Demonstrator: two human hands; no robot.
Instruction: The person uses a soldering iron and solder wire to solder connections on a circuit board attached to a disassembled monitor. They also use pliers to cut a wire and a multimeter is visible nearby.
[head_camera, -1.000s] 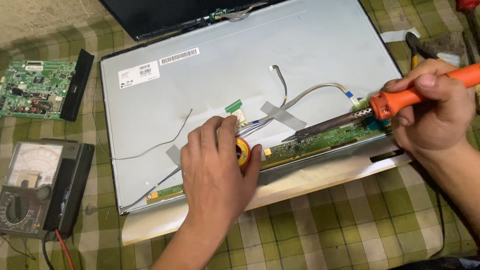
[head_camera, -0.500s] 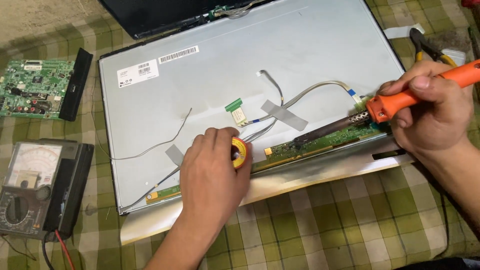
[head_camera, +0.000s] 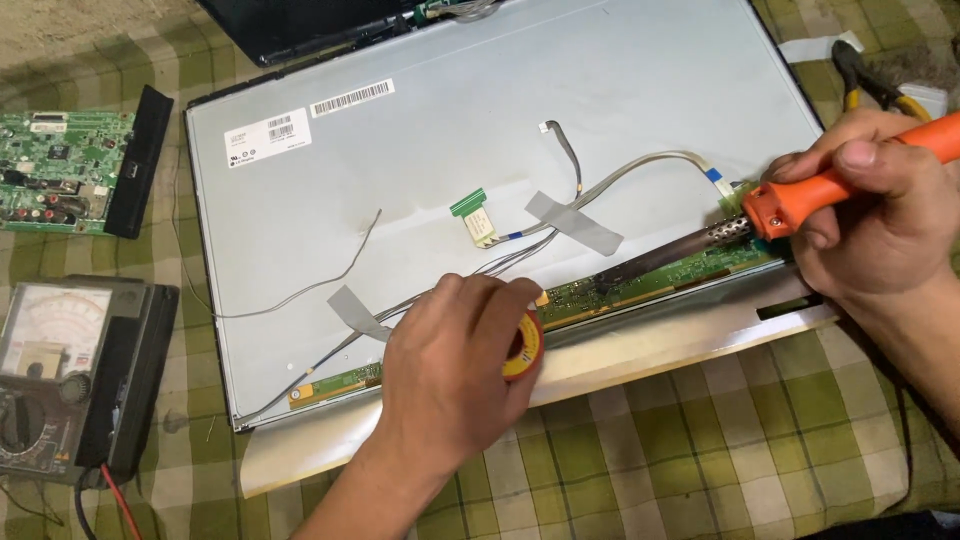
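We are working over the back of a flat display panel (head_camera: 450, 150) lying on a green checked cloth (head_camera: 700, 440). Our right hand (head_camera: 880, 220) is wrapping closed around the orange handle of a soldering iron (head_camera: 800, 195), at the panel's right edge, and the dark tip is resting on the narrow green circuit strip (head_camera: 660, 278) along the panel's lower edge. Our left hand (head_camera: 450, 370) is curling over that lower edge, fingers closing on a small red and yellow solder spool (head_camera: 525, 345) just beside the strip. Left of the panel, an analog multimeter (head_camera: 60, 370) is sitting near the lower corner and a green circuit board (head_camera: 60, 170) near the upper corner. Pliers (head_camera: 870, 85) are lying beyond the panel's upper right corner.
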